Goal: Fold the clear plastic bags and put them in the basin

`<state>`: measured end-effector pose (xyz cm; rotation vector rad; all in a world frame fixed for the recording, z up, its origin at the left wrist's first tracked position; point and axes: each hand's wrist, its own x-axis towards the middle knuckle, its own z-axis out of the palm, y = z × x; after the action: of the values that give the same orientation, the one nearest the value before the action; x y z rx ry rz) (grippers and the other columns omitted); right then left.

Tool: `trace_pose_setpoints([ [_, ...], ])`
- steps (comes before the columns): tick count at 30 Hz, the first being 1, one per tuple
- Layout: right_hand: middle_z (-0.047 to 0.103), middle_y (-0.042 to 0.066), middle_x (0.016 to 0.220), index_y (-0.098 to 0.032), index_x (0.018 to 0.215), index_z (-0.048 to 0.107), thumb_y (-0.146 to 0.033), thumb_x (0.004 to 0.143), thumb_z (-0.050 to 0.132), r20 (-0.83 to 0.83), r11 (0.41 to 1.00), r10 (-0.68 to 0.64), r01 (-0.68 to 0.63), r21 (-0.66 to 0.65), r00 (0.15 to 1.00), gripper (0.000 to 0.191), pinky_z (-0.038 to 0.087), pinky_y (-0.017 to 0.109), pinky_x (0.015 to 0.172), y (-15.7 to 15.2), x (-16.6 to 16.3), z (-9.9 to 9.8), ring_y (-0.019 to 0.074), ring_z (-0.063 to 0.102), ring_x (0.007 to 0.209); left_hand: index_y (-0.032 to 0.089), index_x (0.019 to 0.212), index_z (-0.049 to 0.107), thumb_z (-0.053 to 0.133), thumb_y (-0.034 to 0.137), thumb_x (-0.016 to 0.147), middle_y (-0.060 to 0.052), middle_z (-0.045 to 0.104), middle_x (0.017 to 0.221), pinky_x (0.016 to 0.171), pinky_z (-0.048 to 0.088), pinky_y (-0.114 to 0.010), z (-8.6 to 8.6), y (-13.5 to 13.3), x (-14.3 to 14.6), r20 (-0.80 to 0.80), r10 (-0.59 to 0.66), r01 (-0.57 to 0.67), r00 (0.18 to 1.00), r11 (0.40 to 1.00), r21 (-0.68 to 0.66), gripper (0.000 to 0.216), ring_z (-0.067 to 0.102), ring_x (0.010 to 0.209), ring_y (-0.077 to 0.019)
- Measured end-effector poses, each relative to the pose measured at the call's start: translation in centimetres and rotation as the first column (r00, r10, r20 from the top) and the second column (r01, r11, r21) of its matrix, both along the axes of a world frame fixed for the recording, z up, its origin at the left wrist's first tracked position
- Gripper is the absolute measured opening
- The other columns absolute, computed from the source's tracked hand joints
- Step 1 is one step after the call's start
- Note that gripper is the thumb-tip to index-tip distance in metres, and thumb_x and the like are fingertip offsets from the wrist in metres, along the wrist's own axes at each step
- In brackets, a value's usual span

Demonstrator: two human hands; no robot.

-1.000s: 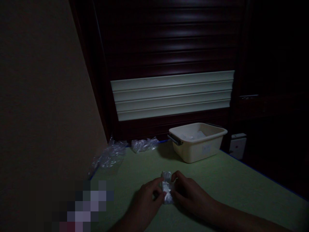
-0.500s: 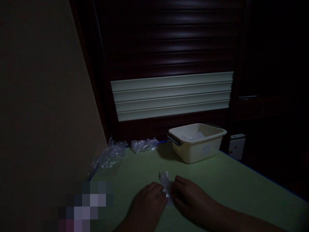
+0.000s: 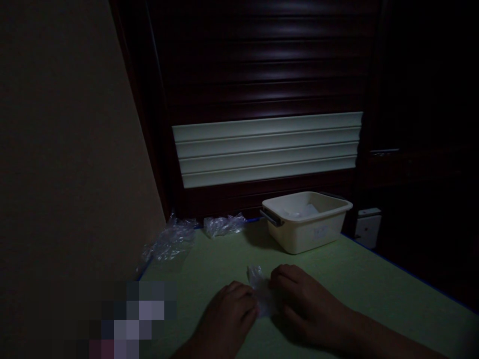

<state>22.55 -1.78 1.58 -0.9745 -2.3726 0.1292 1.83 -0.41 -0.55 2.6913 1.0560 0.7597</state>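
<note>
A small clear plastic bag [image 3: 264, 296] lies on the green tabletop between my two hands. My left hand [image 3: 232, 311] is closed at its left edge, fingers curled and pressed on the plastic. On the other side my right hand [image 3: 305, 301] has its fingers bent, with the fingertips at the bag's right edge. The thumb of that hand sits apart from the fingers, below them. Dim light hides whether anything is inside the bag.
A cream plastic tub [image 3: 303, 234] with dark handles stands at the back right, pale items inside. Crumpled clear plastic [image 3: 174, 239] lies at the back left by the wall, and another crumpled piece [image 3: 224, 225] beside it. The green table [image 3: 209, 264] has a blue edge.
My right hand has shifted slightly right and up, away from my left. More of the plastic bag shows between them, spread flatter. The left hand has moved slightly left.
</note>
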Motion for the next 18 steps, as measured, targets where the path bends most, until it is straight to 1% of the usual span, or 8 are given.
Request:
trace_pose_setpoints([
  [2, 0.059, 0.01, 0.086, -0.015, 0.087, 0.06, -0.014, 0.073, 0.048, 0.064, 0.998, 0.071, -0.071, -0.003, 0.995, 0.018, 0.042, 0.034, 0.072, -0.2, 0.2, 0.45, 0.0219, 0.053, 0.08, 0.019, 0.088, 0.068, 0.065, 0.004, 0.081, -0.001, 0.067, 0.095, 0.082, 0.045, -0.029, -0.04, 0.05, -0.02, 0.01, 0.001, -0.001, 1.0, 1.0, -0.009, 0.018, 0.057, 0.092, -0.018],
  [4, 0.062, 0.011, 0.091, -0.016, 0.093, 0.062, -0.017, 0.076, 0.051, 0.116, 0.994, 0.112, -0.109, -0.032, 0.987, 0.02, 0.041, 0.034, 0.076, -0.26, 0.22, 0.62, 0.0225, 0.055, 0.085, 0.019, 0.088, 0.069, 0.065, 0.004, 0.081, -0.001, 0.067, 0.096, 0.083, 0.045, -0.03, -0.11, 0.11, -0.02, 0.013, 0.0, 0.0, 1.0, 1.0, -0.021, 0.018, 0.057, 0.092, -0.0184],
  [7, 0.065, 0.009, 0.095, -0.018, 0.098, 0.063, -0.015, 0.08, 0.05, 0.152, 0.991, 0.124, -0.114, -0.073, 0.981, 0.023, 0.041, 0.031, 0.078, -0.08, 0.01, 0.3, 0.0207, 0.057, 0.087, 0.02, 0.088, 0.068, 0.064, 0.004, 0.08, -0.001, 0.066, 0.096, 0.084, 0.045, -0.031, -0.22, 0.13, 0.0, 0.023, 0.008, -0.006, 1.0, 0.999, -0.045, 0.018, 0.058, 0.093, -0.0187],
  [9, 0.066, 0.008, 0.093, -0.018, 0.097, 0.064, -0.011, 0.083, 0.045, 0.169, 0.99, 0.125, -0.112, -0.086, 0.978, 0.025, 0.041, 0.029, 0.077, 0.08, -0.15, -0.04, 0.0187, 0.058, 0.085, 0.02, 0.091, 0.068, 0.063, 0.004, 0.081, -0.003, 0.065, 0.102, 0.086, 0.046, -0.032, -0.32, 0.09, -0.03, 0.034, 0.027, -0.024, 0.999, 0.998, -0.062, 0.019, 0.058, 0.096, -0.0195],
  [11, 0.067, 0.008, 0.09, -0.017, 0.095, 0.064, -0.011, 0.085, 0.043, 0.178, 0.991, 0.116, -0.102, -0.086, 0.977, 0.024, 0.041, 0.028, 0.075, 0.12, -0.22, -0.24, 0.0183, 0.058, 0.082, 0.02, 0.094, 0.068, 0.06, 0.005, 0.082, -0.005, 0.063, 0.108, 0.088, 0.046, -0.033, -0.41, 0.04, -0.11, 0.052, 0.038, -0.034, 0.998, 0.997, -0.074, 0.021, 0.057, 0.099, -0.0205],
  [13, 0.066, 0.008, 0.086, -0.016, 0.092, 0.064, -0.013, 0.086, 0.043, 0.176, 0.993, 0.09, -0.076, -0.086, 0.98, 0.021, 0.041, 0.029, 0.073, 0.02, -0.19, -0.25, 0.0183, 0.057, 0.078, 0.021, 0.098, 0.066, 0.055, 0.006, 0.084, -0.005, 0.064, 0.108, 0.088, 0.046, -0.034, -0.42, 0.0, -0.22, 0.083, 0.029, -0.023, 0.996, 0.997, -0.077, 0.023, 0.057, 0.099, -0.0205],
  [15, 0.066, 0.008, 0.082, -0.016, 0.089, 0.063, -0.015, 0.086, 0.043, 0.148, 0.993, 0.063, -0.047, -0.108, 0.987, 0.02, 0.041, 0.028, 0.07, -0.12, -0.11, -0.11, 0.0177, 0.057, 0.074, 0.02, 0.103, 0.064, 0.049, 0.003, 0.083, -0.005, 0.064, 0.104, 0.088, 0.045, -0.034, -0.33, -0.05, -0.34, 0.114, 0.008, 0.001, 0.993, 0.997, -0.075, 0.03, 0.057, 0.097, -0.0199],
  [18, 0.065, 0.007, 0.081, -0.016, 0.09, 0.063, -0.016, 0.088, 0.04, 0.059, 0.983, 0.042, -0.03, -0.183, 0.997, 0.023, 0.041, 0.026, 0.067, -0.22, -0.08, 0.18, 0.0163, 0.057, 0.072, 0.018, 0.107, 0.06, 0.048, -0.003, 0.07, -0.006, 0.063, 0.104, 0.091, 0.043, -0.034, -0.15, -0.15, -0.44, 0.133, -0.015, 0.027, 0.991, 0.996, -0.089, 0.044, 0.055, 0.099, -0.02],
])
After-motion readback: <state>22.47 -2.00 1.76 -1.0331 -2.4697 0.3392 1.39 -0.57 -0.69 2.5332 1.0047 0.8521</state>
